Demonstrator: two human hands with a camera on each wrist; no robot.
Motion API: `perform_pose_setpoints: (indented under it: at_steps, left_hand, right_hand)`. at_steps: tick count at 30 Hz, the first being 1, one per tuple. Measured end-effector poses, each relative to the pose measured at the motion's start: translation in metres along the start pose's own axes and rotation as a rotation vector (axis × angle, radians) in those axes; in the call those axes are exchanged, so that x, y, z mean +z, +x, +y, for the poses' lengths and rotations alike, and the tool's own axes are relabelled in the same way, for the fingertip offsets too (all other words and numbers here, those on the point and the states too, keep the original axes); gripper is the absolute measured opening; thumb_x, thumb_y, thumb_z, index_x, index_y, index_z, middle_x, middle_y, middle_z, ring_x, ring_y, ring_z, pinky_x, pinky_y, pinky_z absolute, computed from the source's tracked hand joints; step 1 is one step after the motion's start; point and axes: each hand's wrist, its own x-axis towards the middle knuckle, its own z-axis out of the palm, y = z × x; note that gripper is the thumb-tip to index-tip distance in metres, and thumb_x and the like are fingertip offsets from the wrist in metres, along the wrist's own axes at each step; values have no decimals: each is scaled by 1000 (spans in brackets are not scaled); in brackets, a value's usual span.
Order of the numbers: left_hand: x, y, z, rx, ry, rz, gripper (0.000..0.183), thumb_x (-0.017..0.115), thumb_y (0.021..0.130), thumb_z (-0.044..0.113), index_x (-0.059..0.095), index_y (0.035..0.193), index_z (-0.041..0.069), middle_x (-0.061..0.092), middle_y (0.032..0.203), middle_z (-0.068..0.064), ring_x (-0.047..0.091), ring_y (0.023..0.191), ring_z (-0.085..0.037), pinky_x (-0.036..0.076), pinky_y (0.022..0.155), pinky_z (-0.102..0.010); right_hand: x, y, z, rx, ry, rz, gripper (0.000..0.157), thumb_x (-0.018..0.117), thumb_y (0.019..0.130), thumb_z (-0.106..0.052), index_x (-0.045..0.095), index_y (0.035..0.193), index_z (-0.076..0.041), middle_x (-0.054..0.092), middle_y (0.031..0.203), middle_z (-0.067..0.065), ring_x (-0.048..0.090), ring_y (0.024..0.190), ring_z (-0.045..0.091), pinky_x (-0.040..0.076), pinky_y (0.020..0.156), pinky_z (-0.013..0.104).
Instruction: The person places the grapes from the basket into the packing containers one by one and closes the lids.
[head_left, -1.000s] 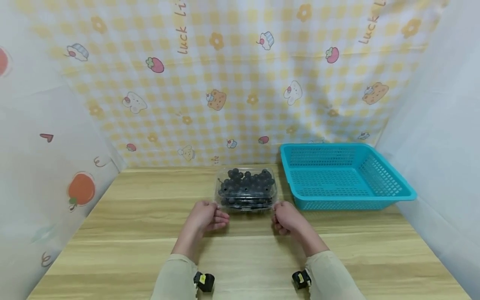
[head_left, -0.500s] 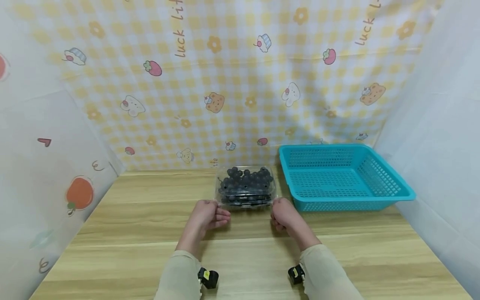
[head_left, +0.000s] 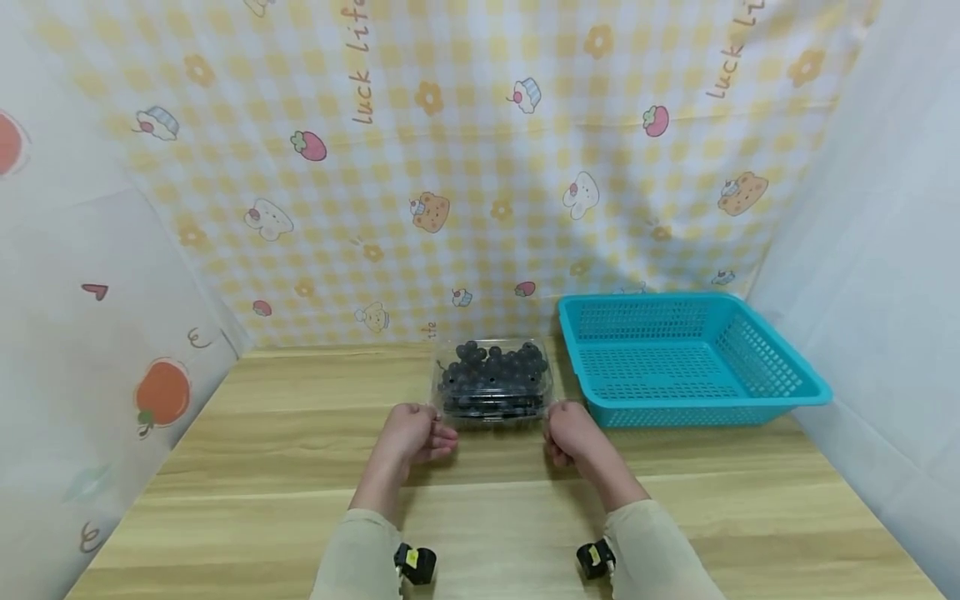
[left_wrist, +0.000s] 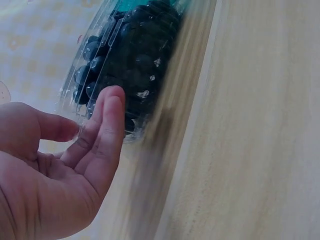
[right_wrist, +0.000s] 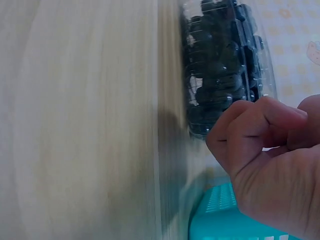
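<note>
A clear plastic clamshell box (head_left: 491,387) holds dark grapes (head_left: 497,364) near the back of the wooden table, its lid down. At the box's front left corner my left hand (head_left: 408,429) pinches the rim between thumb and index finger. Its other fingers extend loosely below, as the left wrist view shows beside the grapes (left_wrist: 142,55). My right hand (head_left: 573,429) grips the front right corner with curled fingers; the right wrist view has this hand (right_wrist: 270,155) partly covering the end of the box (right_wrist: 220,65). Whether the box's base touches the table is unclear.
A blue-green plastic basket (head_left: 690,408) with perforated sides stands just right of the box, close to my right hand. Behind both hangs a yellow checked cloth (head_left: 480,250). The wooden tabletop (head_left: 495,517) stretches forward under my forearms.
Both hands and the box have shifted slightly away from me relative to the table, mostly in the first half second. The camera view has tilted a little. The hold looks the same.
</note>
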Motion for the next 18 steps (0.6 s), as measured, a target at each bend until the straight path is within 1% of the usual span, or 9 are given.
perform_pose_setpoints:
  at_steps: [2,6,9,10,12,14,16,18]
  left_hand:
    - [-2,-2,0,7,16,5,47,41,113,13,43,149,-18,75,90,-18,72,70,-17,68,72,-34]
    - [-7,-7,0,16,30,24,49,44,113,13,43,150,-17,76,95,-22,74,73,-19,68,73,-34]
    - [-8,-11,0,18,36,32,48,45,112,14,44,150,-17,76,98,-24,74,75,-20,68,73,-33]
    - [-8,-13,-1,19,45,31,48,46,112,14,45,149,-17,76,99,-25,74,75,-20,68,73,-33]
    - [-8,-16,-1,25,70,31,47,46,112,14,47,147,-18,76,101,-26,74,75,-21,68,73,-34]
    - [-7,-20,-1,38,114,42,45,46,113,16,50,143,-17,75,103,-27,74,76,-22,68,73,-35]
    - [-6,-23,-1,58,173,63,42,48,113,17,55,138,-15,74,107,-27,75,80,-24,68,76,-37]
    - [-5,-27,-1,75,225,86,39,49,112,19,58,134,-13,72,111,-28,76,86,-29,68,80,-40]
  right_hand:
    - [1,-3,1,-2,3,3,48,24,117,-23,52,85,-1,42,60,1,33,50,14,32,47,26]
    - [1,-9,0,-5,28,18,40,27,117,-23,56,113,3,50,70,4,40,53,16,37,48,26]
    - [1,-15,-1,0,30,22,40,28,118,-26,49,137,3,56,80,7,46,57,17,43,49,27]
    - [1,-18,-2,3,20,18,42,29,117,-25,46,143,4,58,81,8,48,57,17,45,49,27]
    - [1,-24,-3,15,-10,2,50,30,117,-26,35,156,5,60,84,9,52,57,17,50,49,27]
    - [2,-32,-5,24,-55,0,56,33,117,-26,25,162,8,64,85,12,55,56,17,54,49,29]
    - [1,-42,-8,25,-122,4,61,36,116,-25,22,163,9,67,87,15,59,56,18,58,49,31]
    - [-1,-52,-13,14,-188,16,61,40,116,-26,26,161,12,69,90,18,64,56,21,61,51,34]
